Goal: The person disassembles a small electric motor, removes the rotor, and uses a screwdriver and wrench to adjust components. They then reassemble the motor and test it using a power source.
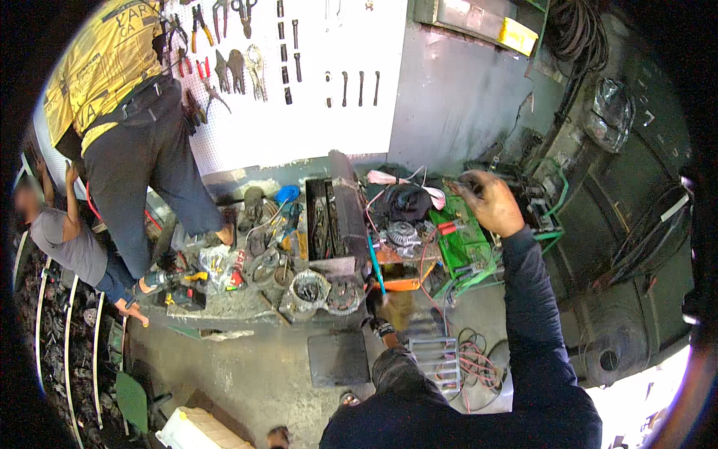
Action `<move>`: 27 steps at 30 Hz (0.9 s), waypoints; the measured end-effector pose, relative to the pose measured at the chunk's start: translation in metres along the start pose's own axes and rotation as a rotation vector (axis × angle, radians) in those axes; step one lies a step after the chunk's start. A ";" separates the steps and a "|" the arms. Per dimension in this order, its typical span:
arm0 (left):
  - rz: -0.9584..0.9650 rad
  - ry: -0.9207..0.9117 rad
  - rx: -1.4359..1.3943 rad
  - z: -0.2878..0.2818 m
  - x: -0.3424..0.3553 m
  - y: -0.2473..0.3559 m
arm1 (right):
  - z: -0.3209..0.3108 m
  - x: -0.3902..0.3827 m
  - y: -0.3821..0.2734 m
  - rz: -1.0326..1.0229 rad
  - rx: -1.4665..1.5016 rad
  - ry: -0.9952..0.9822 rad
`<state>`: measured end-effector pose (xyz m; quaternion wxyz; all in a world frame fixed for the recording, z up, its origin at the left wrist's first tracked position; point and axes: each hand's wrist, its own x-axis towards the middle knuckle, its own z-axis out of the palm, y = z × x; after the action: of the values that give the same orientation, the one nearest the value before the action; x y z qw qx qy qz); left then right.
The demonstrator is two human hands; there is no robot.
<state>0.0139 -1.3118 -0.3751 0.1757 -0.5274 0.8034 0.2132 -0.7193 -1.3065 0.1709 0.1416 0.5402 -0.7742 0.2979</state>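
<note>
My right hand (490, 203) is raised at the far end of my outstretched, dark-sleeved arm. Its fingers are closed together, and a small dark object at their tips is too small to name. Below and to the left of this hand lies a bright green case (465, 245) with red-handled clamps (451, 227) on it. A round metal alternator-like part (402, 236) and a pink-and-white bundle of cord (396, 178) are close by, left of the green case. My left hand does not show.
A person in a yellow shirt (108, 60) stands on the cluttered workbench (247, 305), facing a white pegboard (314, 123) of pliers and wrenches. Another person in grey (71, 239) is at the far left. Coiled cables (475, 359) lie on the floor; a dark machine body (636, 247) stands right.
</note>
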 end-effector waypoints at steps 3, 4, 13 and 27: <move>-0.183 -0.135 -0.404 0.008 0.016 0.030 | 0.037 0.059 0.018 -0.075 0.005 -0.035; -0.217 -0.148 -0.463 0.000 0.034 0.049 | 0.050 0.082 0.029 -0.097 0.067 -0.052; -0.104 0.214 -0.622 -0.222 0.270 0.267 | 0.160 0.336 0.162 -0.118 -0.010 -0.036; -0.097 0.391 -0.708 -0.359 0.329 0.399 | 0.084 0.651 0.160 -0.169 0.278 0.282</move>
<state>-0.5004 -1.6149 -0.1752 -0.1629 -0.6233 0.6726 0.3640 -1.1030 -1.8096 0.4082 0.1971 0.5707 -0.6502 0.4612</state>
